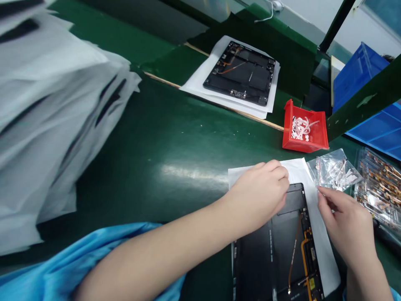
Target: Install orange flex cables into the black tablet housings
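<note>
While a dark tablet back housing (278,255) is laid on a white sheet (321,228) on the green tabletop (156,167), its upper corner is covered by the left hand (257,196), fingers curled, and the right hand (347,225) is held beside it, fingertips drawn together, any pinched item indiscernible.

A long worktop (131,138) under dark green matting, stretching from 9 o'clock round to 3 o'clock. Toward 12 o'clock, a thin pale wooden strip (163,80) slanting along the matting. Near the centre, a long whitish patch of reflected light (194,173). At 1 o'clock, a smooth pale grey wall (313,16) and a thin white cable (269,8) looping near the top edge. At 2 o'clock, a dark green square beam (363,98) slanting upward, and behind it, a bright blue plastic crate (360,79). At 3 o'clock, a shallow blue plastic tray (379,129).
</note>
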The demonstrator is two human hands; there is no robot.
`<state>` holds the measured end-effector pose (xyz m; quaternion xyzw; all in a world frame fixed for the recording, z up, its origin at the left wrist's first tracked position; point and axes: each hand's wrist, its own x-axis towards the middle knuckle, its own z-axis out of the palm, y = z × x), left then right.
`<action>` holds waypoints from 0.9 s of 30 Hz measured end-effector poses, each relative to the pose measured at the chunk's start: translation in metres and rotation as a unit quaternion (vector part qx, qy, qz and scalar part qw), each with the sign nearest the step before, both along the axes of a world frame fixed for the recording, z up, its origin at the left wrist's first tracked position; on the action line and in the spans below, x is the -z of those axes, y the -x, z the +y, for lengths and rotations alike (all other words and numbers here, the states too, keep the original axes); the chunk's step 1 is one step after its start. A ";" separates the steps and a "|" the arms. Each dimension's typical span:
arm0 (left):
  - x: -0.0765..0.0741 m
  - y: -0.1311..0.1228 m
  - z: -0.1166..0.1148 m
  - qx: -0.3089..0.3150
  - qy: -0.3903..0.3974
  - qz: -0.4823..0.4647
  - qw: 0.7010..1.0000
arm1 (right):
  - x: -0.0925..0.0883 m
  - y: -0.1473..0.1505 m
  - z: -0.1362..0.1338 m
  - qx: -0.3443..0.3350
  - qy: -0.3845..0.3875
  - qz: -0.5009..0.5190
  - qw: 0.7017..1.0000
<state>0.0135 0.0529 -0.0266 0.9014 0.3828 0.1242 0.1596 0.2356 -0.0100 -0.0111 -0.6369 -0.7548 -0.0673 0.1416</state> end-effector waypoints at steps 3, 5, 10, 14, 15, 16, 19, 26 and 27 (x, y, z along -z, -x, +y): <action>-0.001 0.000 0.000 -0.003 0.007 0.000 1.000 | 0.000 -0.001 0.000 0.009 0.016 -0.002 1.000; -0.001 0.001 0.000 -0.003 0.008 -0.003 1.000 | 0.001 0.002 -0.001 -0.011 0.023 -0.002 1.000; -0.001 0.001 0.001 -0.001 0.006 -0.010 1.000 | 0.007 0.012 -0.002 -0.050 0.054 -0.017 0.997; -0.001 0.004 0.000 0.004 0.015 -0.028 0.999 | 0.009 0.016 -0.003 -0.055 0.053 -0.029 0.997; -0.001 0.005 0.000 0.005 0.018 -0.033 0.999 | 0.009 0.017 -0.004 -0.053 0.053 -0.032 0.997; -0.001 0.006 0.000 0.006 0.021 -0.036 0.999 | 0.009 0.017 -0.004 -0.051 0.053 -0.035 0.997; -0.002 0.009 0.001 0.011 0.031 -0.039 0.999 | 0.008 0.019 -0.005 -0.052 0.045 -0.059 0.996; -0.007 0.015 0.002 0.018 0.057 -0.030 0.998 | 0.011 0.013 -0.002 -0.060 0.028 -0.024 0.998; -0.007 0.015 0.001 0.018 0.061 -0.032 0.998 | 0.011 0.011 -0.002 -0.056 0.022 -0.006 0.998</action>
